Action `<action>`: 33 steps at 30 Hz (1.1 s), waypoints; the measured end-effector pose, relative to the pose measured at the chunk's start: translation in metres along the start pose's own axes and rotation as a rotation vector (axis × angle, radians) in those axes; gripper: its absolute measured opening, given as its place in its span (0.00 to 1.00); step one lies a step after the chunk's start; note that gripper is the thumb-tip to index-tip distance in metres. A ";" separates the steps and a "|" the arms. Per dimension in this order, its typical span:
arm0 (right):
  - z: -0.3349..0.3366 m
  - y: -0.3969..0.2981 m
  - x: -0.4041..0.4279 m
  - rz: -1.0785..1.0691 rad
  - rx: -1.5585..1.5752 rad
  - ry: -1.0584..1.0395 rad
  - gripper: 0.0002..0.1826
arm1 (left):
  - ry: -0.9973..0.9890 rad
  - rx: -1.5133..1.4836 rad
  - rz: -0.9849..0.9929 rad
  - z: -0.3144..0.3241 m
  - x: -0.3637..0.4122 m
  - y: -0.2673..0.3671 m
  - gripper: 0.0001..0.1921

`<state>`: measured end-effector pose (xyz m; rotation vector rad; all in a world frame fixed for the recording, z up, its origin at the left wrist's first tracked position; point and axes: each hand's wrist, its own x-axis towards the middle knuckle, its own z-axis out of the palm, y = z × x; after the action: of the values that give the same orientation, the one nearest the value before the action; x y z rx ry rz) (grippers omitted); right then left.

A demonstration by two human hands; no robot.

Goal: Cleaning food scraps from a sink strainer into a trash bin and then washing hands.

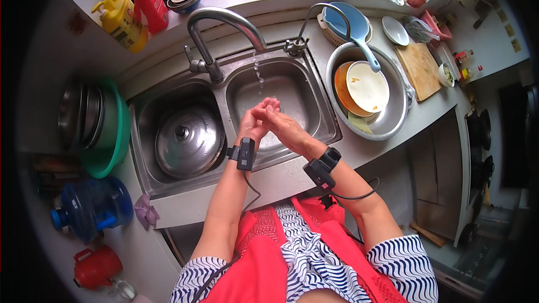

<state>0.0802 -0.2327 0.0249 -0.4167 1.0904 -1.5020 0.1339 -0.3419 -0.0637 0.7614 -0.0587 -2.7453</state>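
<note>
My left hand and my right hand meet over the right basin of a stainless steel double sink. Their fingers overlap in a loose cup, and no object shows in either hand. Part of the left fingers is hidden behind the right hand. A thin broken stream of water falls from the curved faucet, beyond my fingertips. Each wrist wears a black strapped device, the left one and the right one, with a cable. In the left basin lies a metal pot lid with a black knob.
Right of the sink stands a metal basin holding bowls; a blue ladle-like strainer reaches over it. A wooden cutting board lies farther right. At left are a green tub and a blue water jug. A second slim faucet stands behind.
</note>
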 end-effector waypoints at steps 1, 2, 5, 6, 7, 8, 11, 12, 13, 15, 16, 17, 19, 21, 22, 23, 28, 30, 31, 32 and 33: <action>0.002 0.000 -0.001 -0.021 -0.175 -0.002 0.33 | -0.014 -0.032 -0.010 -0.001 -0.002 -0.002 0.13; 0.002 -0.001 -0.004 -0.043 -0.264 0.004 0.36 | 0.008 0.004 -0.029 -0.001 -0.003 -0.005 0.14; -0.013 0.005 0.003 0.024 -0.036 -0.018 0.36 | 0.018 0.143 0.016 -0.007 -0.006 -0.007 0.13; -0.018 0.005 0.005 0.036 0.037 -0.039 0.36 | -0.036 0.156 -0.005 -0.013 -0.008 -0.004 0.15; -0.021 0.001 0.004 0.062 0.091 -0.014 0.35 | -0.033 0.158 -0.007 -0.004 -0.017 -0.008 0.15; -0.028 0.002 0.005 0.074 0.118 0.001 0.35 | 0.007 0.201 -0.006 0.006 -0.026 -0.013 0.15; -0.042 0.013 0.013 0.095 0.186 0.018 0.35 | -0.011 0.231 -0.010 0.006 -0.034 -0.020 0.11; -0.046 0.018 0.016 0.107 0.225 0.025 0.35 | -0.021 0.276 0.027 0.005 -0.035 -0.022 0.11; -0.051 0.023 0.018 0.108 0.226 0.024 0.35 | -0.032 0.321 0.063 0.003 -0.036 -0.023 0.11; -0.061 0.032 0.020 0.082 0.591 0.005 0.36 | -0.045 0.364 0.105 0.001 -0.042 -0.028 0.15; -0.061 0.035 0.022 0.049 0.638 0.113 0.38 | 0.019 0.520 0.163 0.010 -0.048 -0.035 0.15; -0.062 0.038 0.022 0.050 0.638 0.114 0.38 | 0.083 0.675 0.222 0.016 -0.051 -0.042 0.16; -0.062 0.044 0.023 0.021 0.794 0.278 0.39 | 0.044 0.914 0.329 0.010 -0.050 -0.055 0.23; -0.062 0.051 0.025 0.014 0.776 0.252 0.41 | -0.001 1.245 0.477 0.010 -0.057 -0.070 0.25; -0.060 0.051 0.026 0.010 0.714 0.254 0.42 | -0.026 1.410 0.549 0.011 -0.061 -0.074 0.26; -0.060 0.051 0.026 0.007 0.653 0.256 0.43 | -0.027 1.411 0.547 0.011 -0.062 -0.076 0.26; -0.053 0.050 0.017 -0.002 0.663 0.275 0.40 | -0.234 1.713 0.657 0.007 -0.059 -0.077 0.29; -0.050 0.053 0.014 -0.056 0.609 0.214 0.38 | -0.202 1.802 0.665 0.002 -0.049 -0.075 0.30; -0.046 0.054 0.013 -0.054 0.608 0.211 0.38 | -0.171 1.763 0.607 -0.001 -0.043 -0.074 0.32; -0.042 0.055 0.012 -0.002 0.577 0.316 0.37 | -0.140 1.722 0.549 -0.004 -0.037 -0.072 0.33; -0.037 0.055 0.010 0.049 0.545 0.422 0.36 | -0.137 1.720 0.551 -0.005 -0.032 -0.069 0.33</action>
<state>0.0808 -0.2215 -0.0409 0.3160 0.9419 -1.8096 0.1449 -0.2668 -0.0602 0.6146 -2.3292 -1.6192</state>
